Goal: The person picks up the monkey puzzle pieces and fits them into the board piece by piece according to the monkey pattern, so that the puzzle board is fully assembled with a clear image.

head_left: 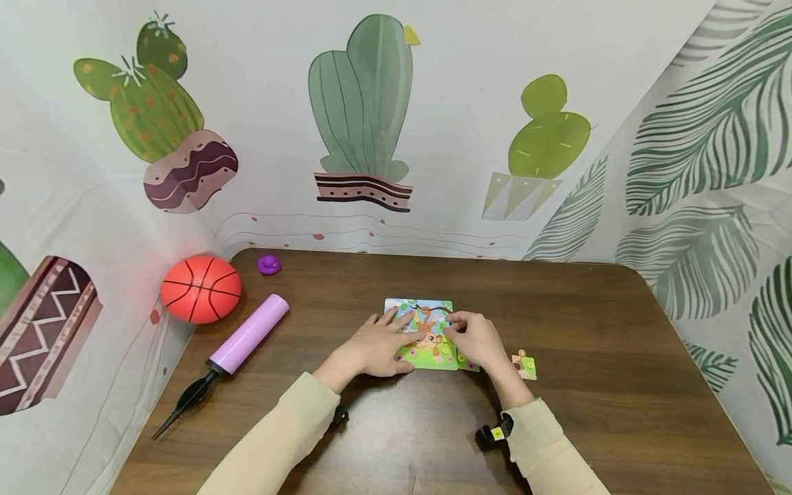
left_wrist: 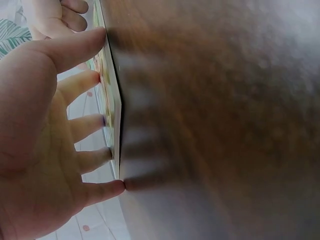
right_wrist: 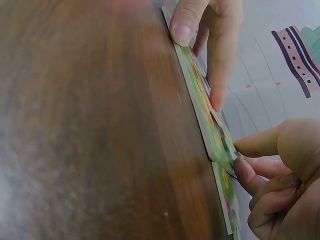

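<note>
A jigsaw puzzle (head_left: 436, 359) with a monkey picture lies on the wooden table. My left hand (head_left: 379, 347) spreads over its left part, fingertips touching the board; in the left wrist view the little fingertip reaches the table by the edge. At the right side of the puzzle, my right hand (head_left: 481, 338) pinches a puzzle piece between thumb and index finger, its other fingers curled. The piece is mostly hidden by the fingertips. Below that hand, a green flowered piece (head_left: 468, 364) sits against the board's right edge. Farther right lies a loose piece (head_left: 526, 366).
On the left of the table are a pink hand pump (head_left: 250, 335) with a black end, a red basketball (head_left: 201, 289) and a small purple toy (head_left: 269, 265). A cactus-print cloth (head_left: 458, 137) hangs behind the table.
</note>
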